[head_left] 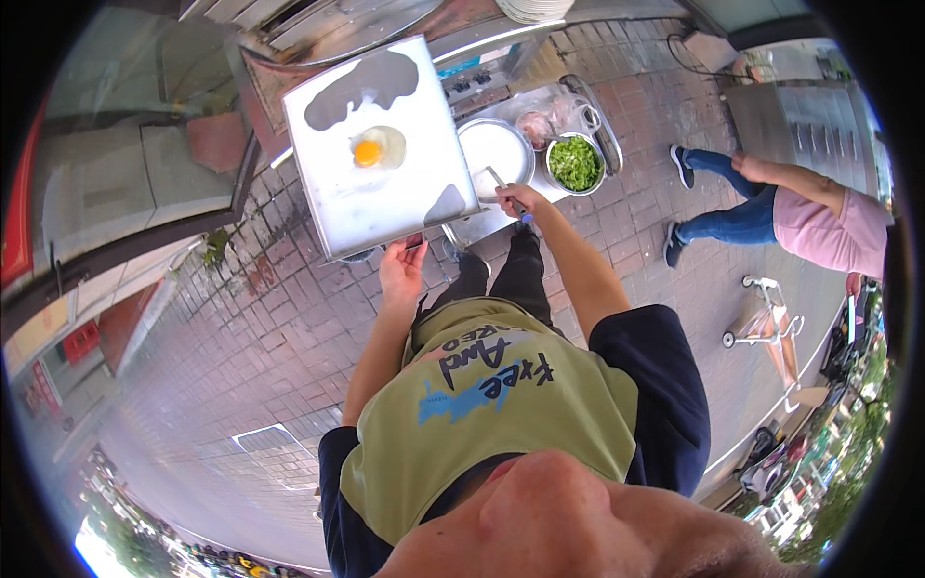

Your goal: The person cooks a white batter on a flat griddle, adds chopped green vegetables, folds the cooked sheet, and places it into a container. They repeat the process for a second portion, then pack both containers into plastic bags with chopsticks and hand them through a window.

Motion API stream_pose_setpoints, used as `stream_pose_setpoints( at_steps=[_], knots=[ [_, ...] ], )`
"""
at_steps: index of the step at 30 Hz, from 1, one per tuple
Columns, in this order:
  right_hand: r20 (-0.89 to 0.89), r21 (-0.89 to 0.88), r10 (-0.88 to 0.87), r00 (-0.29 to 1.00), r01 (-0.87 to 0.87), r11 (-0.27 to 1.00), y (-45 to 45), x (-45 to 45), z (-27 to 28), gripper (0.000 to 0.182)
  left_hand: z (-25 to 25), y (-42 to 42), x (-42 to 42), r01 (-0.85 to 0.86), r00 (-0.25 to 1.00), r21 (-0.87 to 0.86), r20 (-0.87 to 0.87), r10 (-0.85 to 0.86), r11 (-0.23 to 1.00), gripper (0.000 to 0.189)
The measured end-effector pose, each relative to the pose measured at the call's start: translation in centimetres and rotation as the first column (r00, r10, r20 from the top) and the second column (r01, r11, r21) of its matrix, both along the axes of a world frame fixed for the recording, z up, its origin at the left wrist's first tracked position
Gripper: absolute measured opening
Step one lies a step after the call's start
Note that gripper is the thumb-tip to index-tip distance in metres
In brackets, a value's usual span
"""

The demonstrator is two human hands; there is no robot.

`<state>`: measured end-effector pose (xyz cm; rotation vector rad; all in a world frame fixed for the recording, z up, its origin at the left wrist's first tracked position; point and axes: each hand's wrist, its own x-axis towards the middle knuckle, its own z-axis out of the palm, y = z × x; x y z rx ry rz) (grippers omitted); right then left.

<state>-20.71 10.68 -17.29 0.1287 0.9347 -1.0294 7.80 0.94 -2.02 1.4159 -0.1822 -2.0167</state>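
Observation:
A metal tray (405, 195) coated with white batter lies before me, two patches of its bottom bare. On it is a raw egg with a whole yolk (367, 152). My left hand (402, 269) is at the tray's near edge, its fingers around something dark and reddish that is mostly hidden. My right hand (520, 199) is shut on the handle of a metal utensil (498, 177), whose end reaches over a round metal pan of white batter (506, 144). To the right stands a metal bowl of chopped green leaves (575, 165), beside a plastic bag of pinkish food (538, 124).
A stack of white plates (535, 9) stands at the top. A person in a pink top (824, 224) and jeans is on the brick paving at the right, near a small wheeled cart (769, 318). Metal-and-glass cabinets line the upper left.

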Motion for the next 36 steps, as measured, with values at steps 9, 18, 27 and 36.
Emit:
stream_pose_setpoints(
  at_steps=[9, 18, 27, 36],
  knots=[
    [-0.784, 0.610, 0.609, -0.118, -0.323, 0.723, 2.8, 2.7, 4.2, 0.062, -0.5, -0.4, -0.2, 0.001, 0.999, -0.012, -0.044, -0.001, 1.000, 0.018],
    [-0.904, 0.421, 0.425, -0.035, -0.235, 0.876, 7.6, 3.4, 6.5, 0.062, -0.7, -0.5, -0.2, -0.019, 1.000, 0.011, -0.013, 0.019, 1.000, 0.014],
    [-0.937, 0.333, 0.346, 0.039, -0.190, 0.924, 9.0, 3.8, 5.6, 0.055, -0.9, -0.5, -0.1, -0.015, 1.000, -0.013, -0.026, 0.015, 1.000, 0.015],
    [-0.183, -0.127, -0.361, 0.914, 0.343, 0.931, 11.1, 4.8, 13.9, 0.041, -1.0, -0.9, 0.4, -0.010, 0.999, -0.022, -0.048, 0.008, 1.000, 0.011]
  ],
)
